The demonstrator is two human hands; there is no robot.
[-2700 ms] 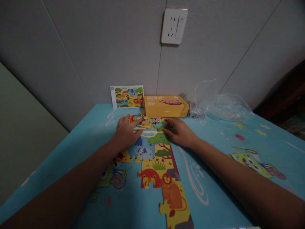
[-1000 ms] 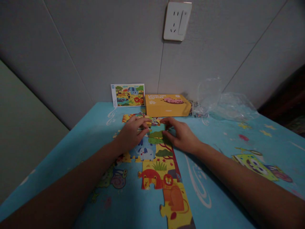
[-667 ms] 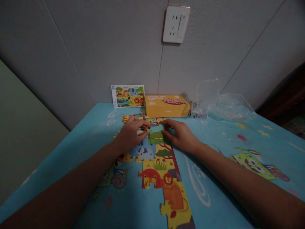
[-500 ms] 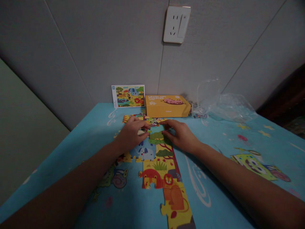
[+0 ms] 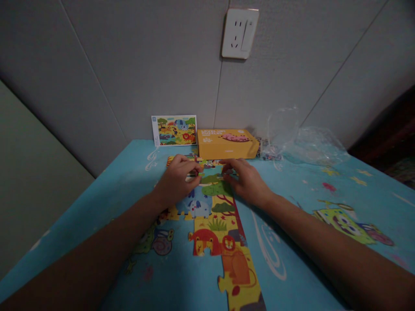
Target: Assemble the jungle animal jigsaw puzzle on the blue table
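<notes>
A puzzle piece (image 5: 211,178) with blue sky and a green treetop is held between my two hands. My left hand (image 5: 181,175) pinches its left edge with thumb and fingers. On the opposite edge, my right hand (image 5: 244,179) grips it the same way. Just below lies the joined jigsaw puzzle (image 5: 215,224), with a blue elephant, a tree and red lions. A pale strip shows between the held piece and the green treetop (image 5: 217,189) nearer me. More loose pieces lie behind my fingers, partly hidden.
A puzzle picture card (image 5: 175,130) leans on the wall beside a yellow puzzle box (image 5: 227,144). Clear plastic bags (image 5: 314,144) lie at the back right. A blue cartoon-print cloth (image 5: 292,224) covers the table. A socket plate (image 5: 240,33) is on the wall.
Both hands have shifted slightly away from me, carrying the sky-and-treetop piece. It has parted from the green treetop below, which now shows more fully.
</notes>
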